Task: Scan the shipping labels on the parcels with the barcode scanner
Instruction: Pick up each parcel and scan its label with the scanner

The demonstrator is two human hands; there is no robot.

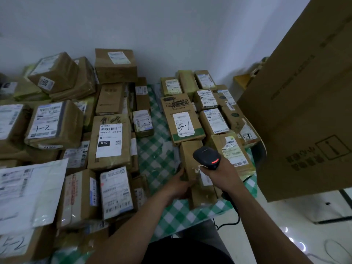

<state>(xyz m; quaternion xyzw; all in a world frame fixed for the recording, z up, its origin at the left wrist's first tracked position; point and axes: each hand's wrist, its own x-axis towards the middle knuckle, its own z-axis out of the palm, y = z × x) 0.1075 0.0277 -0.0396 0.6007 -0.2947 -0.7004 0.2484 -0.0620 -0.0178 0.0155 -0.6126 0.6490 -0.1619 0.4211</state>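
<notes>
A long brown cardboard parcel (191,159) lies on the green-checked tablecloth (156,155) in front of me. My left hand (180,184) grips its near left edge. My right hand (221,175) holds a black barcode scanner (207,157) over the parcel's right side, its red light lit. A white label (205,178) on the parcel is partly hidden under my right hand. The scanner's black cable (234,212) hangs down off the table edge.
Many labelled parcels crowd the table: a pile on the left with one marked "010" (109,140), a group at the right with one marked "5-1" (183,121). A white mailer bag (30,191) lies at near left. A big cardboard box (308,103) stands close on the right.
</notes>
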